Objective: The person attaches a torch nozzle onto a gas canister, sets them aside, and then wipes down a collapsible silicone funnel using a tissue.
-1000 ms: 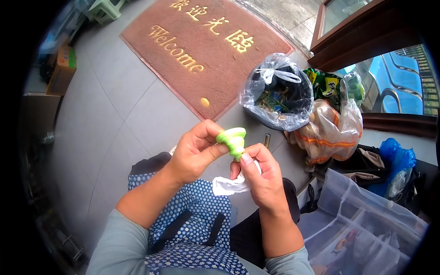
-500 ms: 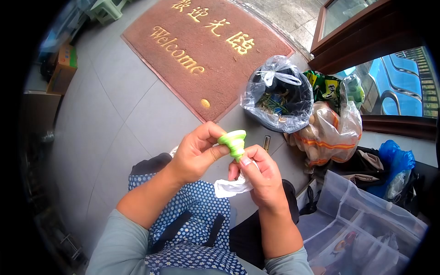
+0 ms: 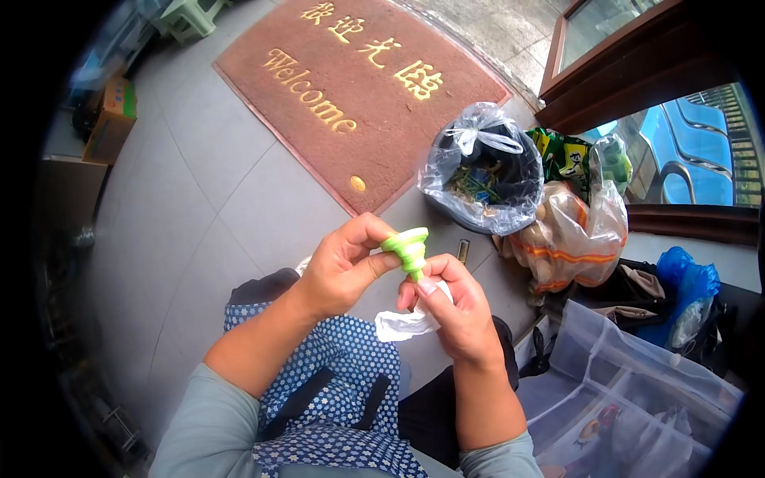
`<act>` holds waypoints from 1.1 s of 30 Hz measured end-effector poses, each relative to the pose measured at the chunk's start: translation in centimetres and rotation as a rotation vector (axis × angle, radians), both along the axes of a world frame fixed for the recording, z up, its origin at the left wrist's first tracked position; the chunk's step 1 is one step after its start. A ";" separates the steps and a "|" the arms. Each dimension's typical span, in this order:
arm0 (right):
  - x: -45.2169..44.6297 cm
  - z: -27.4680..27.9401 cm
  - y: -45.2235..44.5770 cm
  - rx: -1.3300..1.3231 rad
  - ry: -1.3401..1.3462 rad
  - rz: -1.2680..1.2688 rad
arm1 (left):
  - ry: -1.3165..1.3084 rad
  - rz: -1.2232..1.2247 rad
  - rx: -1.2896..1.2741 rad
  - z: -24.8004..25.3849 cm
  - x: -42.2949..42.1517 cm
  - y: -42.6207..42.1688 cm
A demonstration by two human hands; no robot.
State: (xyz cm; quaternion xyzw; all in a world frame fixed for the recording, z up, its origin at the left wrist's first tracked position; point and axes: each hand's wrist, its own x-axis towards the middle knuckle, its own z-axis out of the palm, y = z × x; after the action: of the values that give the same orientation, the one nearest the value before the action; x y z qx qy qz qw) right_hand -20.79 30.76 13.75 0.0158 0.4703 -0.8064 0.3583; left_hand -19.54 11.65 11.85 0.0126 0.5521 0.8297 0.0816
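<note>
A light green collapsible funnel (image 3: 409, 247) is held up in front of me, its wide rim on top and its narrow spout pointing down. My left hand (image 3: 344, 267) pinches the rim side between thumb and fingers. Just below, my right hand (image 3: 453, 307) is closed around a white cloth (image 3: 405, 324); its thumb and fingertips are at the spout's lower end. A loose flap of the cloth hangs to the left under the funnel. The fingers hide the rest of the cloth.
A lined trash bin (image 3: 482, 171) with scraps stands ahead, beside a brown welcome mat (image 3: 351, 95). Right of it sits a full plastic bag (image 3: 570, 239). A mesh-covered white container (image 3: 629, 398) is near my right arm. A patterned apron (image 3: 335, 382) covers my lap.
The thumb of my right hand has slid slightly down, so more of the spout shows. My left hand keeps its grip on the funnel.
</note>
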 end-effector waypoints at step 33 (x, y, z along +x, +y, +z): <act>0.4 -1.3 -1.8 0.733 0.671 -0.112 | -0.225 0.077 -0.040 0.1 -0.1 0.7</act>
State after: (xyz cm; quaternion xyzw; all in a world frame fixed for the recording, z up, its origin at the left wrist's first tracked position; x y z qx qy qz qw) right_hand -20.43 28.93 12.43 -0.0944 0.8105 -0.5667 0.1143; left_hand -19.66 12.38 11.91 -0.1034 0.5562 0.8170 0.1116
